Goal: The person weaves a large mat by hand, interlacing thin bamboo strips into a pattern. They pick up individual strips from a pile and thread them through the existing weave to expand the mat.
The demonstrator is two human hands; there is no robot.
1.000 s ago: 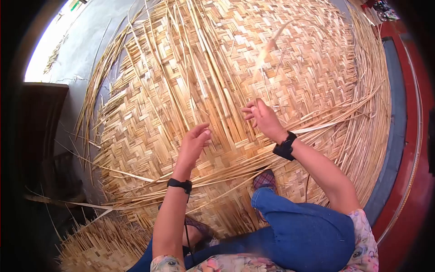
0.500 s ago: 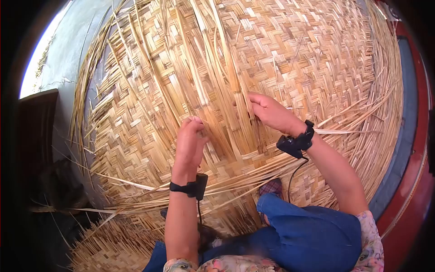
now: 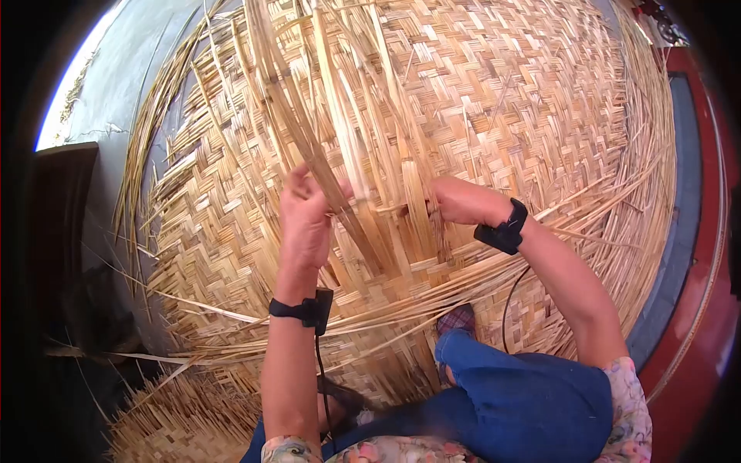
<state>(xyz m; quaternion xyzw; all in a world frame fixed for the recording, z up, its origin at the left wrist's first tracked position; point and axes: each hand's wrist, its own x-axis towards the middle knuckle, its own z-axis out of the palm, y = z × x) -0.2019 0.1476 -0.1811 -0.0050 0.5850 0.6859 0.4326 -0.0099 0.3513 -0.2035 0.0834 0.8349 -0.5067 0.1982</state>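
Note:
A large woven bamboo mat (image 3: 509,123) spreads in front of me, with long loose bamboo strips (image 3: 289,108) running away from me across it. My left hand (image 3: 303,220) is closed around some of these strips, lifted clear of the weave and slanting up to the left. My right hand (image 3: 468,202) is beside it, its fingers curled behind upright bamboo strips (image 3: 417,204) that hide the fingertips. The hand appears closed on these strips. Between the hands, darker strips lie in the weave close to the near edge.
A bundle of loose strips (image 3: 401,305) crosses in front of my knees. More long ends (image 3: 656,154) curve along the right edge. A pale wall (image 3: 143,69) and a dark wooden piece (image 3: 65,201) stand at left; red flooring (image 3: 695,278) lies at right.
My left hand has moved slightly up and left, and strips now stand raised in it. My right hand has turned a little, its fingers further behind the strips.

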